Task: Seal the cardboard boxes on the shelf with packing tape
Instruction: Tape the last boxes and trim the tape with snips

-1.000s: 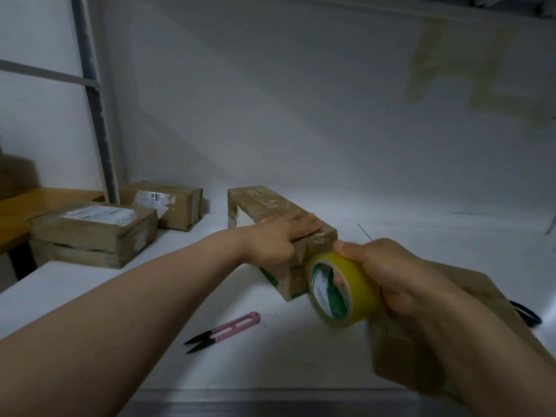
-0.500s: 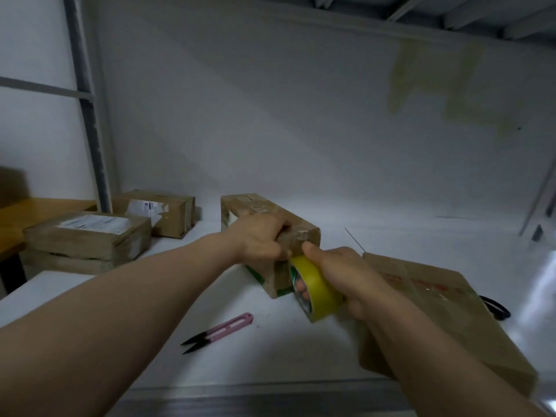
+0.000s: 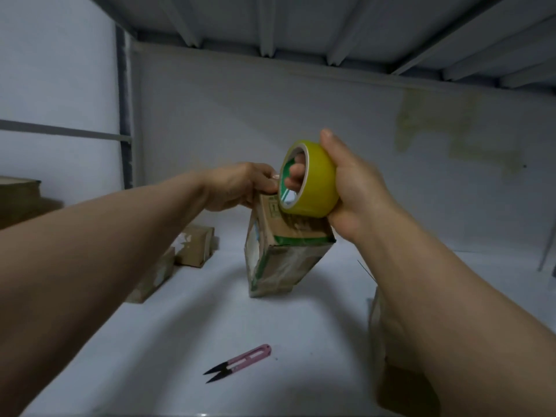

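Observation:
A long narrow cardboard box (image 3: 282, 260) with green print stands tilted on one end on the white shelf (image 3: 186, 341). My left hand (image 3: 240, 185) grips its raised top end. My right hand (image 3: 349, 182) holds a yellow roll of packing tape (image 3: 316, 182) against the box's upper face, with fingers through the roll's core and the thumb over its outside. Where the tape's free end sits is hidden by the roll.
Pink thread snips (image 3: 240, 362) lie on the shelf in front of the box. Two small cardboard boxes (image 3: 195, 245) sit at the left, partly behind my left arm. Another box (image 3: 388, 356) lies under my right forearm. The upper shelf's underside (image 3: 301, 25) hangs overhead.
The narrow box lay flat and now stands tipped up on its end. My left hand has moved from its top face to its raised end, and the tape roll has risen with the right hand.

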Available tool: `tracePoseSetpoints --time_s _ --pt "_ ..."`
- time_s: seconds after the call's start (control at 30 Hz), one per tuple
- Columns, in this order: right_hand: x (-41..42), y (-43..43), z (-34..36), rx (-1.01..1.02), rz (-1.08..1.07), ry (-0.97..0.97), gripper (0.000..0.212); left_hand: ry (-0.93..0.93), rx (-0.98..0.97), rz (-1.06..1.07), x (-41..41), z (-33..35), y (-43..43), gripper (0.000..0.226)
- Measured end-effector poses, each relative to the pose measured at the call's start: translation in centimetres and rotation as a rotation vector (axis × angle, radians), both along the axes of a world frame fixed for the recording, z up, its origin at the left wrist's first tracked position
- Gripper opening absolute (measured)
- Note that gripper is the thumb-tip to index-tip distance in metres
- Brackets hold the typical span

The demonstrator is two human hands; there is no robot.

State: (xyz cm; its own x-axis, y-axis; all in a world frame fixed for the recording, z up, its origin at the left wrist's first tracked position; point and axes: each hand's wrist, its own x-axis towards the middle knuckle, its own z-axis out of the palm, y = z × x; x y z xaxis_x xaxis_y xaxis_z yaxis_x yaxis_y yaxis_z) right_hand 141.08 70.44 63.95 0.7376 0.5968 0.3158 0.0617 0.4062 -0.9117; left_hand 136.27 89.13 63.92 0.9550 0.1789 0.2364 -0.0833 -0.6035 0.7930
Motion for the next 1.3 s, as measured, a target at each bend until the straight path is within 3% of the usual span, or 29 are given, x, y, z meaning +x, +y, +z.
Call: tracePoseSetpoints --time_s 0.1,0.23,0.33,0.4,0.47,0.53,0.6,0.7,0.83,1.0,1.1,1.2,1.3 --pt "0.1 1.1 2.1 0.052 0.019 0.038 0.056 -0.004 -0.028 -0.001 -0.1 1.3 0.7 0.066" --pt "0.5 2.3 2.7 0.04 0.013 -0.036 0.037 -0.028 0.016 0.051 0.8 1.0 1.1 0.045" --pt "0.8 3.1 2.3 -0.002 -0.049 -0.073 0.039 -0.112 -0.124 0.012 0.5 0.6 1.5 0.048" --pt "1.0 3.5 2.4 -0.023 -0.09 -0.085 0.046 -0.148 -0.151 -0.15 -0.6 1.0 1.6 0.057" --pt "1.0 3.9 2.5 -0.035 -0.134 -0.102 0.055 -0.099 0.011 -0.253 -1.4 1.0 1.0 0.078" --pt "0.7 4.3 2.5 -0.039 -0.153 -0.103 0.051 -0.07 0.129 -0.244 -1.2 0.1 0.1 0.102" --pt "0.4 4.4 2.8 -0.055 -0.145 -0.081 0.051 -0.115 0.142 -0.154 -0.7 -0.9 -0.3 0.109" --pt "-0.4 3.4 4.3 -0.092 -0.067 -0.016 0.044 -0.124 0.104 -0.085 -0.5 -1.1 -0.3 0.107" --pt "-1.7 1.6 5.8 -0.177 -0.062 -0.081 0.028 -0.047 0.125 0.035 -0.4 -0.8 0.0 0.099" --pt "-2.2 -0.3 4.9 -0.241 -0.047 -0.084 0.029 0.006 0.193 0.093 -0.3 -0.3 -0.8 0.094" --pt "-1.8 -1.7 2.8 -0.243 -0.087 -0.043 0.027 0.027 0.161 0.103 -0.6 -0.3 -0.4 0.097" --pt "-1.4 -2.3 -1.0 -0.323 -0.107 -0.02 0.033 0.015 0.157 0.118 -1.0 -0.5 0.3 0.083" --pt "-1.8 -2.3 -3.2 -0.262 -0.113 0.011 0.027 0.002 0.155 0.107 -0.9 -0.6 0.2 0.074"
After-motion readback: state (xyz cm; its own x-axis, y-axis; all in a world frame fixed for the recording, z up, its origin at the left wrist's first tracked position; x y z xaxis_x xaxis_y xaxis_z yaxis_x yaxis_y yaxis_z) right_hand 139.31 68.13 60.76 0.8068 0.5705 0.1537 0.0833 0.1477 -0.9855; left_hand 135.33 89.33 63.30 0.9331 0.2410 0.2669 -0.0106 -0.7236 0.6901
